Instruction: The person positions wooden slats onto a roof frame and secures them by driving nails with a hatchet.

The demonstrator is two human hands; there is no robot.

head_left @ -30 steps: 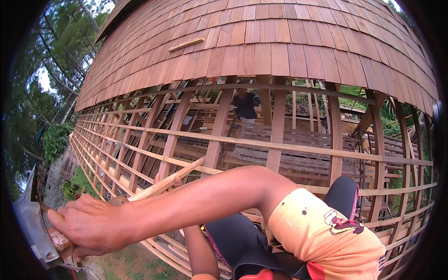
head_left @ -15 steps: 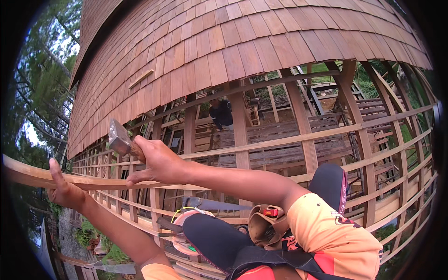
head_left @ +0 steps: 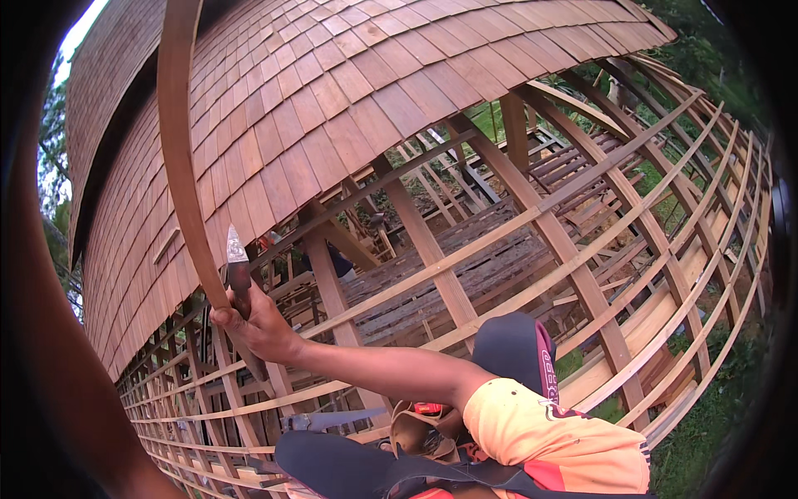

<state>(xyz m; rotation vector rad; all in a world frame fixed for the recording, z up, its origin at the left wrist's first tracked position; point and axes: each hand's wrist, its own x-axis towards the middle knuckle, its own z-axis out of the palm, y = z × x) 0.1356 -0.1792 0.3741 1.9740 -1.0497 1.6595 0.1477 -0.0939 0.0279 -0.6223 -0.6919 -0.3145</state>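
Observation:
My right hand (head_left: 270,327) is closed around the handle of a hatchet (head_left: 238,264), its metal head pointing up. The same hand's thumb and fingers are against the lower part of a long brown wooden batten (head_left: 179,141), which rises past the roof shingles and out of the top of the picture. My left forearm (head_left: 62,358) runs blurred up the left edge, and its hand is out of view. Around my right hand are the roof's lower edge and the open timber frame. Whether the batten touches the frame, I cannot tell.
Overlapping wooden shingles (head_left: 332,108) cover the upper roof, with a loose wood strip (head_left: 166,246) on them. Bare rafters (head_left: 440,283) and crossing battens (head_left: 507,233) spread below, with gaps onto lower planks (head_left: 465,258). A handsaw (head_left: 337,418) lies by my leg, beside a tool pouch (head_left: 420,432).
The batten has swung from lying across the left to standing upright. My left hand has left the view. My right hand still grips the hatchet, and the view has turned.

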